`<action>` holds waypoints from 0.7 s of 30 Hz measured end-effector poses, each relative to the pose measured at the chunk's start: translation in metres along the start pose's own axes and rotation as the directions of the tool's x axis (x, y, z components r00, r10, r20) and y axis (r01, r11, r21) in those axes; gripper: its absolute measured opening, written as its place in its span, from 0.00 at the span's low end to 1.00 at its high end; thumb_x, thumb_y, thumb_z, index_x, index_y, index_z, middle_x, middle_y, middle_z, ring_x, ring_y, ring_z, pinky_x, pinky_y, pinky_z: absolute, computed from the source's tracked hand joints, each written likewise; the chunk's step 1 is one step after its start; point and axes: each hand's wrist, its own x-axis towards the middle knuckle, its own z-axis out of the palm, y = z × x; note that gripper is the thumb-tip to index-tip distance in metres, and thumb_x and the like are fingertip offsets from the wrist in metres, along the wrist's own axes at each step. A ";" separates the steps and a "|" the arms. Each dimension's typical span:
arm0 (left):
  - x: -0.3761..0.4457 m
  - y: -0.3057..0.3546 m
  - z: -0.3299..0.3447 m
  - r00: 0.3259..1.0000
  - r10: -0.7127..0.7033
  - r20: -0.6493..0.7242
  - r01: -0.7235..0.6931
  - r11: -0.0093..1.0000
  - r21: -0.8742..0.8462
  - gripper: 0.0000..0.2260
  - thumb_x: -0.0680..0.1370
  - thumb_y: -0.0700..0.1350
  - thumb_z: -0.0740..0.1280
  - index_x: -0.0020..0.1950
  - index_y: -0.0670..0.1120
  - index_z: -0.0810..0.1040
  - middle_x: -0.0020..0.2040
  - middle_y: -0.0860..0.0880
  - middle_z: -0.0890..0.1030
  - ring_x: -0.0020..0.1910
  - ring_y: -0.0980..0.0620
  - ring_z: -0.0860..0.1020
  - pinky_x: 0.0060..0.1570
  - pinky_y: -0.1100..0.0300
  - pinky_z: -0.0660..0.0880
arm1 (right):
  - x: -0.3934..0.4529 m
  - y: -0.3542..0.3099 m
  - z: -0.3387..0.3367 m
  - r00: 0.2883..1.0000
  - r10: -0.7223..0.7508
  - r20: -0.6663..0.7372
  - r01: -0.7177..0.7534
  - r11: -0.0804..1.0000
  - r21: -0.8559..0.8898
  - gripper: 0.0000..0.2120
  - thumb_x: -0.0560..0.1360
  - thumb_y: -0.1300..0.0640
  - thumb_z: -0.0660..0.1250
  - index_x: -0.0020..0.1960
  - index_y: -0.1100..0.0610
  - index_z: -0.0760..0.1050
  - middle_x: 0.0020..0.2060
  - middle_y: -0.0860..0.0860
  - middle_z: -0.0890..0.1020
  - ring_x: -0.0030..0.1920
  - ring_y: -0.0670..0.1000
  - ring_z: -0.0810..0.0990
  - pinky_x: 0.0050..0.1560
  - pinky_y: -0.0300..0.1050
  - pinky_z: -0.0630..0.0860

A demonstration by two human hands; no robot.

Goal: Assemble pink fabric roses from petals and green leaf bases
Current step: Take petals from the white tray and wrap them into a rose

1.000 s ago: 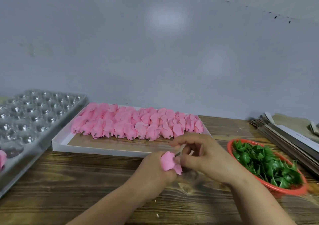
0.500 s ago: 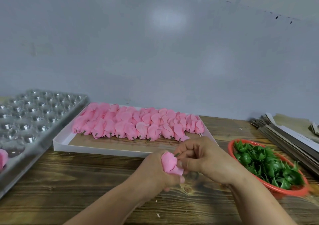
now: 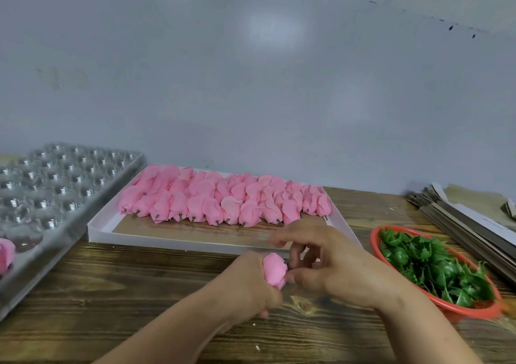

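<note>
While left hand [image 3: 248, 280] grips pink rose [image 3: 274, 270], right hand [image 3: 332, 263] grip at stem blurred, unclear.

My right hand [image 3: 332, 263] loosens — a second ago its fingertips pinched at the top of the pink rose [image 3: 275, 270], now they spread and lift apart above it. My left hand [image 3: 251, 282] sits lower and nearer — the rose shows more fully above my fist.
</note>
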 end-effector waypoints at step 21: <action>-0.012 0.016 0.042 0.990 0.041 0.135 0.076 0.653 -0.754 0.39 0.53 0.66 0.78 0.60 0.51 0.77 0.60 0.46 0.80 0.61 0.46 0.78 0.62 0.46 0.73 | 0.017 -0.005 0.023 0.780 0.391 -0.488 0.050 0.739 0.672 0.09 0.67 0.71 0.71 0.43 0.60 0.81 0.31 0.57 0.81 0.28 0.50 0.79 0.30 0.41 0.77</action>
